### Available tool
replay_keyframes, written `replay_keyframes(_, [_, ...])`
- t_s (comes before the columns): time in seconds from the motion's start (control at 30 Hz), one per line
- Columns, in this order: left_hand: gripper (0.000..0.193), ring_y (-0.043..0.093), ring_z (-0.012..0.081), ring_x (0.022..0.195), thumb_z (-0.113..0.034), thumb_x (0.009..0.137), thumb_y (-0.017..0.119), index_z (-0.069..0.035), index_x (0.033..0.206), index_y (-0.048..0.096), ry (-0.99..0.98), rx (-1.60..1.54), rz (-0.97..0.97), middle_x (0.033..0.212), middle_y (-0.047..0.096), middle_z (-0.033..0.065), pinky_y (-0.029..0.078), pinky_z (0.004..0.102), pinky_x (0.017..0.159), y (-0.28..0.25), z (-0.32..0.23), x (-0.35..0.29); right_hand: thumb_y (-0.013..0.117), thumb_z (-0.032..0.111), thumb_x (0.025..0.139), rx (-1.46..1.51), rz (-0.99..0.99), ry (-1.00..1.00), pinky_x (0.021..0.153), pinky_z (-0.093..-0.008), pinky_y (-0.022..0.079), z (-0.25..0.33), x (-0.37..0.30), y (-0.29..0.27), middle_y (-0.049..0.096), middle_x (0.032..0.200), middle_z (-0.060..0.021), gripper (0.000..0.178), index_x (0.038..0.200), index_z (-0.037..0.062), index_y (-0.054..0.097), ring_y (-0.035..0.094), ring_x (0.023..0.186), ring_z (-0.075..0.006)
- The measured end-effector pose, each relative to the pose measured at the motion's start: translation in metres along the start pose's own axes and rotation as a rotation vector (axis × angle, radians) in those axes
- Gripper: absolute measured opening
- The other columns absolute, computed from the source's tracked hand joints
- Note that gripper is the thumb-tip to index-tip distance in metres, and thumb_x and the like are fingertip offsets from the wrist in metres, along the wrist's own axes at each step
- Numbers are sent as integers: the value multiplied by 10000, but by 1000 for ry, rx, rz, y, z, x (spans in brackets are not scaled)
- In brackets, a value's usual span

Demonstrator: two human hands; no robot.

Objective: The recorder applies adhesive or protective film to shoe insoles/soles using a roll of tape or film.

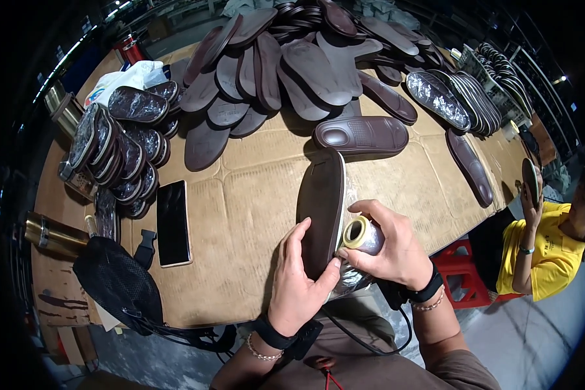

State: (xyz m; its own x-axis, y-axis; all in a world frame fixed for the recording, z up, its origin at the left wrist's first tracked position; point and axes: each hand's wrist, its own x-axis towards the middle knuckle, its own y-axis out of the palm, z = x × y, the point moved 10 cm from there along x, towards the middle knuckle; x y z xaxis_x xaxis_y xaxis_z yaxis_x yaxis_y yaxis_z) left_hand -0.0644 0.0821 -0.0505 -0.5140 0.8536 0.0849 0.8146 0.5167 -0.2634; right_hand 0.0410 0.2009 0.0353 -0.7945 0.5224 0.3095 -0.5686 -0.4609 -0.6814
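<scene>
Dark brown, long oval shoe insole (322, 208) tilted up on edge above the near side of a tan cardboard-covered table (240, 208); serves as landmark. Left hand (299, 276) at its lower end, gripping it between fingers and thumb. Right hand (400, 244) just right of the insole, curled around a roll of clear plastic film with a pale yellow core (363, 233); loose film along the insole's right side. Just beyond the insole: one molded dark brown footbed (361, 134), lying flat. Farther beyond: large heap of brown insoles (318, 71). Left of the insole: black rectangular smartphone (174, 224); farther left, film-wrapped dark insoles (130, 162), piled. Well right of it: co-worker in yellow shirt (552, 250), one hand holding an insole.
</scene>
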Motion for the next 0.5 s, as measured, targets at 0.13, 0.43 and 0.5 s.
replay_keyframes(0.13, [785, 485, 414, 1378, -185, 877, 774, 34, 1525, 387, -37, -53, -9, 1469, 492, 273, 395, 466, 1167, -1, 3, 1, 880, 203, 739, 22, 22, 7, 754, -412, 571, -3, 1, 1, 700, 948, -199, 464, 1096, -16, 679, 711, 847, -387])
replay_keyframes(0.43, [830, 470, 434, 1378, -168, 832, 762, 34, 1534, 367, 14, -1, -3, 1463, 471, 289, 396, 484, 1170, -1, -3, 2, 878, 188, 739, 27, -11, 9, 724, -395, 568, -5, 1, -3, 692, 910, -173, 414, 1052, -8, 691, 715, 815, -354])
replay_keyframes(0.5, [829, 472, 435, 1375, -170, 835, 761, 34, 1534, 366, 1, 39, 2, 1460, 472, 290, 398, 484, 1168, -2, -3, 1, 879, 187, 740, 21, -20, 25, 720, -393, 569, -6, 1, -3, 694, 912, -173, 411, 1051, -5, 692, 716, 813, -354])
